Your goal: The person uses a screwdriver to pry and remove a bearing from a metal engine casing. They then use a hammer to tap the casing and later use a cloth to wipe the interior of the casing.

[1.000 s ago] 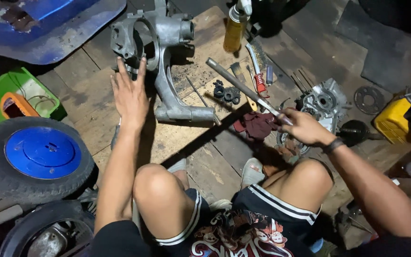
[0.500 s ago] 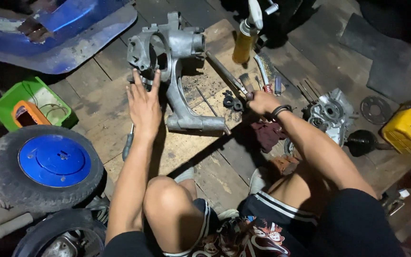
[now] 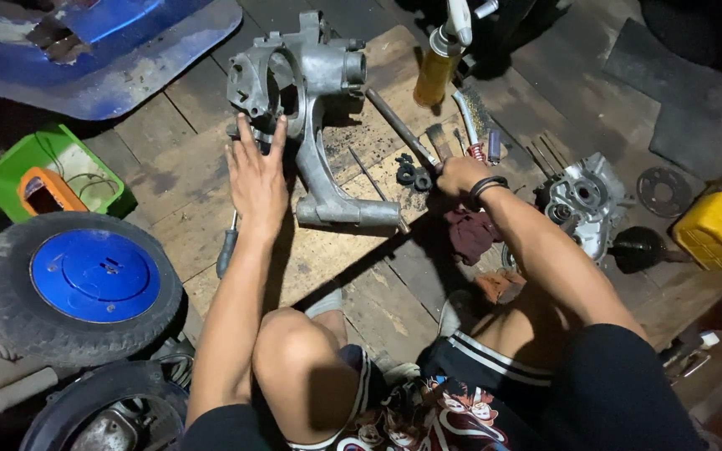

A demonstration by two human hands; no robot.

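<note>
On the plank floor, an aluminium engine casing point(image 3: 315, 117) lies with its long arm pointing toward the person. Left hand point(image 3: 256, 179), fingers spread, presses its ring end; right hand point(image 3: 459, 175) is closed around a steel rod point(image 3: 401, 127).

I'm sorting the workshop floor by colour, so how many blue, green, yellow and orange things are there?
Blue: 2, the curved blue body panel and the blue disc hub of the black rubber wheel.
Green: 1, the green plastic tray.
Yellow: 2, the yellow spray bottle and the yellow plastic container.
Orange: 1, the orange rectangular frame in the tray.
Total: 6
</note>
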